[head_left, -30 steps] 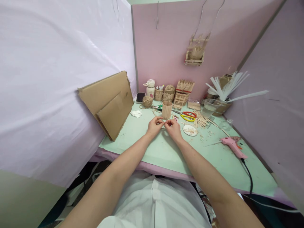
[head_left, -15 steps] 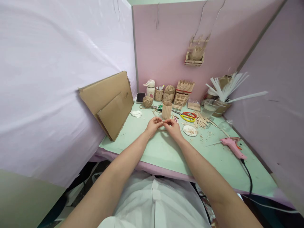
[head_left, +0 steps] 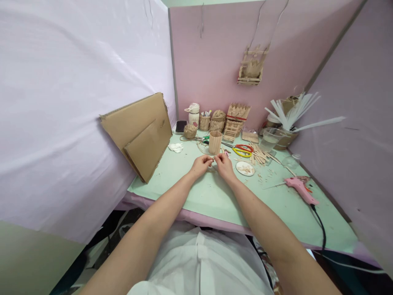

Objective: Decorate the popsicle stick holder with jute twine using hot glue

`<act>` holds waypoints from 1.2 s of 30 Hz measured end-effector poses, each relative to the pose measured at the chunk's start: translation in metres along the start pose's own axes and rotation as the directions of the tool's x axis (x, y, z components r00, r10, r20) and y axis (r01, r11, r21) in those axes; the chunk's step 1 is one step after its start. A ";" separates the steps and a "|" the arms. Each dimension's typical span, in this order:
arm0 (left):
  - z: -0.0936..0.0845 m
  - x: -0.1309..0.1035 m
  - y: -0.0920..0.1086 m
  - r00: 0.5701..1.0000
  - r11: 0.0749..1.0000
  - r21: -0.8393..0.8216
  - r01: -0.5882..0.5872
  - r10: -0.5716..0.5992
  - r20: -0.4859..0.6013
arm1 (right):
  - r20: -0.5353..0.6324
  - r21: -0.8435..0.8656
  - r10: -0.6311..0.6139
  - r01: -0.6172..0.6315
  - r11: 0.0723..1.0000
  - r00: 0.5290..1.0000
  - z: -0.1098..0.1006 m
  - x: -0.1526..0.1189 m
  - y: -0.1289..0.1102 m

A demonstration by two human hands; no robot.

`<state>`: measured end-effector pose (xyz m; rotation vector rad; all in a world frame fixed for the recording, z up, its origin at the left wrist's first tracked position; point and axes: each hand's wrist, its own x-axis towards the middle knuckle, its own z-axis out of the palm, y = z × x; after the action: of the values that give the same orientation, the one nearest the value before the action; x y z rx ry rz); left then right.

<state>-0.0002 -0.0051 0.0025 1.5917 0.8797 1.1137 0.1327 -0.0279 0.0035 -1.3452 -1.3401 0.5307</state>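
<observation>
My left hand and my right hand meet above the middle of the table, fingertips pinched close together. Between them is a thin tan strand that looks like twine; its details are too small to make out. Just behind the fingers, a round cup of wooden craft sticks stands upright, apart from both hands. A ball of twine lies farther back on the left. To the right of my right hand is a white dish with small wood bits.
Scissors with red and yellow handles lie beside loose craft sticks. A pink glue gun rests at the right, its cord over the front edge. Cardboard leans at the left. A bottle and stick crafts line the back.
My hands have drawn slightly apart, the right one shifting a little to the right. A tan strand now shows below the fingers. The cup stays in place.
</observation>
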 end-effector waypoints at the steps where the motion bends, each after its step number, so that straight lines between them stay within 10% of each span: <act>1: 0.001 0.000 0.001 1.000 1.000 0.017 -0.001 0.000 0.014 | -0.044 0.009 0.016 -0.016 1.000 0.999 0.000 0.001 0.002; 9: 0.007 -0.001 0.006 0.993 1.000 -0.015 -0.014 0.016 0.114 | -0.208 0.063 0.041 -0.028 0.998 0.977 -0.001 0.008 0.012; 25: -0.001 -0.002 0.009 0.995 0.983 -0.153 0.097 -0.093 0.033 | 0.017 0.293 0.103 -0.103 0.950 0.995 -0.014 0.003 -0.009; 36: -0.001 -0.002 0.007 0.998 0.979 -0.196 0.049 -0.042 0.040 | 0.060 -0.059 -0.222 0.226 0.972 0.973 -0.015 0.002 -0.007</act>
<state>-0.0014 -0.0089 0.0090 1.4169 0.7544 1.1013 0.1442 -0.0333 0.0146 -1.2195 -1.5426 0.3735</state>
